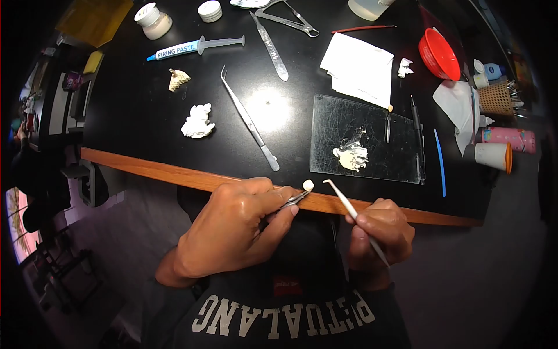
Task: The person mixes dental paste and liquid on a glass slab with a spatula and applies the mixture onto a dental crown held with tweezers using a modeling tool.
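Note:
My left hand [235, 224] pinches metal tweezers [295, 199] over the table's wooden edge. At their tip sits a small cream-white tooth-shaped piece [308, 185]. My right hand [382, 230] grips a slim white tool [349, 205] whose bent tip points toward the piece, a small gap apart from it. Beyond the hands, a dark glass slab [325, 125] bears a smear of cream paste [352, 156]. To the left of the slab lie long bent tweezers [250, 121].
Crumpled white tissue [198, 121], a firing paste syringe [186, 50], a metal caliper [290, 22], stacked white napkins [360, 70] and a red bowl [439, 54] are farther back. At the right are a blue stick [440, 164] and a white cup [493, 157]. A person's hand shows at far left.

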### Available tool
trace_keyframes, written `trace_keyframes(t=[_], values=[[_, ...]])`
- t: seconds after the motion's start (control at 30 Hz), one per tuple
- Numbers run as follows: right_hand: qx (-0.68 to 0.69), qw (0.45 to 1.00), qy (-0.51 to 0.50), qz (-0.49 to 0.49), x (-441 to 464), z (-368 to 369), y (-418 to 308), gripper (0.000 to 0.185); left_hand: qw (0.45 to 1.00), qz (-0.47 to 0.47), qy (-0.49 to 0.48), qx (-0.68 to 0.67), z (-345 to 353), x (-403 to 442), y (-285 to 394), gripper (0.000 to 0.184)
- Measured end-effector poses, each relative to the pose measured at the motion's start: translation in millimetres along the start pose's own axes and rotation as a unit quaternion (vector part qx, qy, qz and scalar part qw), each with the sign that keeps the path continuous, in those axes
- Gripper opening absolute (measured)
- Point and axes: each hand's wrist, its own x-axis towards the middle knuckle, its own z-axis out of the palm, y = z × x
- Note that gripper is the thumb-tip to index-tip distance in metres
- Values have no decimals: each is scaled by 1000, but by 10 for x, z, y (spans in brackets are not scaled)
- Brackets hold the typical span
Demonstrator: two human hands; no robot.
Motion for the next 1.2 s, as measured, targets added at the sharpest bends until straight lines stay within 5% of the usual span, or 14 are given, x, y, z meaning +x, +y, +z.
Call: trace_keyframes(t=[1.2], values=[[-3,999,-28,-30,-33,61,29,25,999,5,31,16,68,-43,-34,25]])
